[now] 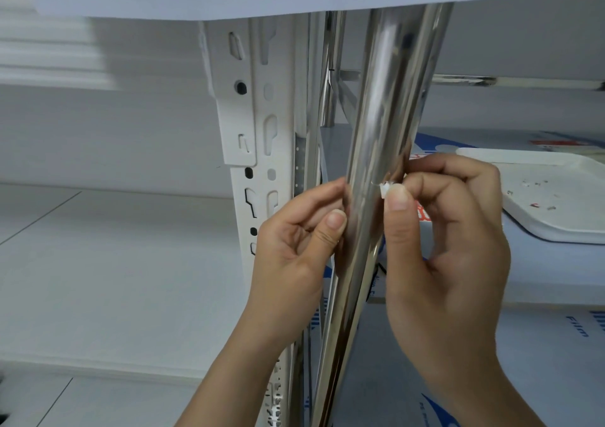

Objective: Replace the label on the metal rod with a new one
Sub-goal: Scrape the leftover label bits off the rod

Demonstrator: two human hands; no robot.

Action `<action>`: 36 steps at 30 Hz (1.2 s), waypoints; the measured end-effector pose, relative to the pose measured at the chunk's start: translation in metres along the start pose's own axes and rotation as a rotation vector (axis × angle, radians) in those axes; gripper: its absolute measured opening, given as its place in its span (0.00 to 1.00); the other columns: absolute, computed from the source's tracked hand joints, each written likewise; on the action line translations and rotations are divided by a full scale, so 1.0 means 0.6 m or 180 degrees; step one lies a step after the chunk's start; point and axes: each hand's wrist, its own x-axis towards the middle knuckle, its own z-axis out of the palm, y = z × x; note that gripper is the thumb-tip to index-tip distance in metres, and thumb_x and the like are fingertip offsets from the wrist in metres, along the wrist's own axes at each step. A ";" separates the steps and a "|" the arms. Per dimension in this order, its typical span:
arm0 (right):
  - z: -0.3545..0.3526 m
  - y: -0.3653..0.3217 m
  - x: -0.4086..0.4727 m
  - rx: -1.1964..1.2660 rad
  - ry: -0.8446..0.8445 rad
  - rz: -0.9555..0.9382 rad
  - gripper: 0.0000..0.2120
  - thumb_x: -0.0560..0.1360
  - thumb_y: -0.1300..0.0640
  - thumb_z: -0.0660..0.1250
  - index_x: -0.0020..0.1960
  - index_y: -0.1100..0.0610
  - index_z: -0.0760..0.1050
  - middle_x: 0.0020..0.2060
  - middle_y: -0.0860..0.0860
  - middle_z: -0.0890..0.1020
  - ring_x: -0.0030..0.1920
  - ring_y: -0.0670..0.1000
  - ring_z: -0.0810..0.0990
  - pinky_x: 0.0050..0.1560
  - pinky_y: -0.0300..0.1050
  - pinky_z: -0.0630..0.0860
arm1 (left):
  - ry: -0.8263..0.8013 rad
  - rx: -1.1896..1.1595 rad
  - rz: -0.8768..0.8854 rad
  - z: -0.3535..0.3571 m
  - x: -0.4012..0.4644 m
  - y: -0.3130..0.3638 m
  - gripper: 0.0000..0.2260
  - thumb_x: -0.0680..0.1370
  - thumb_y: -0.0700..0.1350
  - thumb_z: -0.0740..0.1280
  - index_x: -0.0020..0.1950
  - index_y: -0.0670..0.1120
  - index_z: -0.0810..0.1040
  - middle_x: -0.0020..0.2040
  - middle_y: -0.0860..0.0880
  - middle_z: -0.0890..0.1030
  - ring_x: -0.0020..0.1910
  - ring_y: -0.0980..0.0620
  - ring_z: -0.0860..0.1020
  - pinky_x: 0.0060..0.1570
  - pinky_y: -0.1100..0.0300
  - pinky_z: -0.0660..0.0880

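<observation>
Right hand (448,240) pinches a label scrap (386,188) off the rod (376,164) (nearly bare); left hand (294,240) steadies it, thumb and fingertips pressed on; new label still to come.

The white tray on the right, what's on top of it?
The white tray carries a few tiny scattered scraps, white, grey and red. Its right part runs out of frame, so anything there is unseen.
</observation>
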 end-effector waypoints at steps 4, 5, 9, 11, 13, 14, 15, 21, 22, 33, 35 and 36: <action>-0.004 -0.013 -0.005 0.0445 0.0079 0.0136 0.04 0.80 0.65 0.61 0.49 0.63 0.74 0.48 0.56 0.77 0.51 0.45 0.75 0.55 0.33 0.68 | 0.0013 -0.0053 -0.0061 0.001 -0.001 0.002 0.22 0.76 0.47 0.65 0.66 0.36 0.74 0.55 0.41 0.84 0.49 0.46 0.82 0.47 0.56 0.76; -0.005 -0.017 -0.006 0.0635 0.0134 0.0150 0.05 0.81 0.63 0.60 0.48 0.61 0.73 0.48 0.55 0.76 0.51 0.46 0.75 0.55 0.34 0.69 | 0.0005 -0.0064 -0.0069 0.002 -0.001 0.002 0.23 0.76 0.47 0.65 0.66 0.36 0.74 0.54 0.41 0.84 0.48 0.46 0.81 0.46 0.56 0.75; -0.009 -0.031 -0.005 0.0560 0.0267 -0.0088 0.02 0.78 0.57 0.61 0.48 0.55 0.72 0.48 0.49 0.73 0.55 0.51 0.75 0.56 0.47 0.72 | 0.0014 -0.0022 -0.0044 0.003 -0.002 0.003 0.22 0.76 0.47 0.65 0.66 0.36 0.74 0.49 0.44 0.84 0.44 0.49 0.82 0.43 0.59 0.77; -0.011 -0.038 -0.003 0.0209 0.0320 -0.0188 0.05 0.76 0.54 0.64 0.48 0.56 0.74 0.49 0.50 0.72 0.58 0.52 0.75 0.58 0.45 0.71 | 0.0003 -0.0055 -0.0086 0.002 -0.002 0.003 0.21 0.76 0.46 0.66 0.65 0.36 0.75 0.52 0.42 0.84 0.51 0.44 0.82 0.52 0.49 0.78; -0.012 -0.045 0.004 -0.0144 0.0336 -0.0283 0.06 0.75 0.52 0.66 0.46 0.54 0.75 0.50 0.50 0.71 0.57 0.50 0.75 0.58 0.36 0.68 | 0.0045 -0.0100 -0.0116 0.002 -0.005 0.002 0.17 0.77 0.42 0.66 0.64 0.37 0.76 0.50 0.43 0.84 0.52 0.43 0.81 0.55 0.46 0.76; -0.012 -0.046 0.005 -0.0238 0.0345 -0.0318 0.05 0.74 0.52 0.67 0.45 0.54 0.76 0.51 0.50 0.72 0.56 0.51 0.75 0.58 0.35 0.68 | 0.0091 -0.0129 -0.0123 0.004 -0.006 0.003 0.17 0.77 0.42 0.64 0.63 0.37 0.76 0.47 0.42 0.83 0.49 0.44 0.80 0.53 0.47 0.75; -0.011 -0.047 0.005 -0.0243 0.0339 -0.0302 0.04 0.74 0.53 0.67 0.44 0.54 0.76 0.50 0.50 0.72 0.56 0.52 0.76 0.57 0.35 0.69 | 0.0137 -0.0156 -0.0120 0.008 -0.008 0.005 0.16 0.76 0.42 0.63 0.63 0.37 0.77 0.45 0.38 0.81 0.46 0.44 0.79 0.49 0.48 0.74; -0.013 -0.045 0.009 -0.0338 0.0339 -0.0275 0.05 0.75 0.55 0.67 0.42 0.55 0.78 0.49 0.49 0.73 0.53 0.53 0.77 0.54 0.39 0.71 | 0.0129 -0.0093 0.0200 0.038 -0.010 0.015 0.19 0.77 0.43 0.61 0.67 0.38 0.74 0.47 0.49 0.80 0.44 0.55 0.77 0.46 0.62 0.73; -0.014 -0.045 0.010 -0.0416 0.0335 -0.0321 0.05 0.75 0.55 0.66 0.43 0.56 0.78 0.49 0.49 0.73 0.53 0.53 0.76 0.54 0.39 0.71 | 0.0120 -0.0080 0.0234 0.040 -0.008 0.016 0.19 0.77 0.43 0.61 0.67 0.38 0.73 0.49 0.49 0.80 0.46 0.55 0.78 0.48 0.61 0.74; -0.010 -0.043 0.007 -0.0013 0.0136 -0.0122 0.05 0.77 0.55 0.64 0.44 0.55 0.76 0.51 0.49 0.73 0.55 0.44 0.76 0.55 0.32 0.68 | 0.0104 0.0079 0.0238 0.035 -0.001 0.026 0.18 0.78 0.40 0.61 0.67 0.36 0.72 0.59 0.41 0.82 0.56 0.47 0.81 0.55 0.56 0.77; -0.010 -0.044 0.006 0.0108 0.0114 -0.0025 0.05 0.77 0.55 0.64 0.44 0.54 0.76 0.51 0.47 0.73 0.55 0.44 0.76 0.54 0.32 0.69 | 0.0084 0.0102 0.0232 0.035 0.000 0.027 0.18 0.78 0.40 0.62 0.67 0.36 0.73 0.56 0.43 0.82 0.53 0.48 0.81 0.53 0.57 0.76; -0.010 -0.044 0.005 0.0172 0.0108 0.0029 0.05 0.77 0.54 0.64 0.44 0.53 0.76 0.51 0.46 0.74 0.55 0.45 0.77 0.54 0.33 0.70 | 0.0077 0.0112 0.0230 0.034 0.001 0.027 0.18 0.78 0.40 0.62 0.66 0.37 0.73 0.53 0.44 0.82 0.49 0.50 0.81 0.50 0.59 0.76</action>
